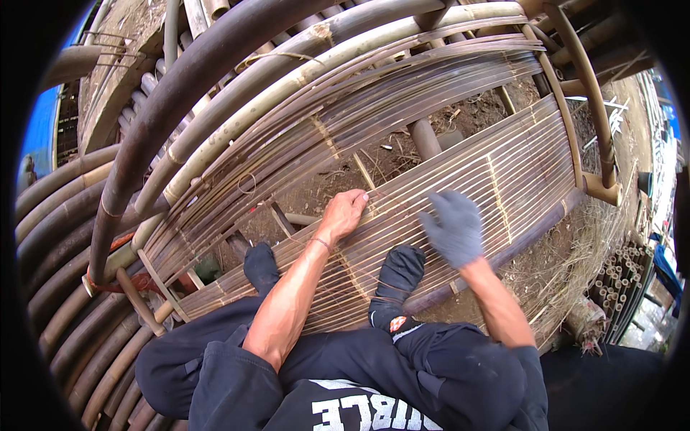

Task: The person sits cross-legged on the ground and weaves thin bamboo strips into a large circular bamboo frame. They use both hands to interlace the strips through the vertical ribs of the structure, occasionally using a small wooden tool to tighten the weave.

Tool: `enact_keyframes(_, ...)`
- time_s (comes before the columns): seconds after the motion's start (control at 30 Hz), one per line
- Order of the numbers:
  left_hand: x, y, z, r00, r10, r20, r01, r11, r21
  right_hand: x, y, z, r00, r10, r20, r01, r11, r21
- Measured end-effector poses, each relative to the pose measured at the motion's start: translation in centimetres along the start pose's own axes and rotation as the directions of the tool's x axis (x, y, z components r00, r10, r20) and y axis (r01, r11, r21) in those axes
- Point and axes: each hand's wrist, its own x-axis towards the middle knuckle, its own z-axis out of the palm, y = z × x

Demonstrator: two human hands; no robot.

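Note:
Below me spreads a long panel of thin bamboo slats (532, 158), crossed by pale bands of binding (498, 197). My bare left hand (343, 215) is closed at the panel's far edge, thumb and fingers pinched together; whatever lies between them is too small to make out. Over the slats to its right is my right hand (454, 228) in a grey glove, blurred by motion, so its fingers do not show clearly. My feet in dark socks (399, 276) rest on the panel, between and below the two hands.
Beyond the panel lies a second bundle of slats (431, 82), with soil showing in the gap. Thick curved bamboo poles (165, 108) arch along the far left side. A bamboo post (424, 138) stands in the gap. Cut bamboo tubes (618, 280) are stacked at the right.

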Motion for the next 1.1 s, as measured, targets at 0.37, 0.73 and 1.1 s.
enact_keyframes(0.37,-0.6,0.3,1.5,0.982,0.071,-0.176,-0.067,0.997,0.029,4.1,-2.8,8.4,0.949,0.201,0.243,-0.146,0.963,-0.226)
enact_keyframes(0.73,-0.3,0.1,1.5,0.995,0.052,-0.083,-0.045,0.996,0.083,7.0,-0.5,1.4,0.432,0.257,0.864,-0.656,0.747,0.106)
enact_keyframes(1.1,-0.7,0.7,1.4,0.996,0.073,-0.055,-0.066,0.991,0.119,14.3,-3.4,-2.8,0.838,0.092,0.538,-0.541,0.022,0.84)
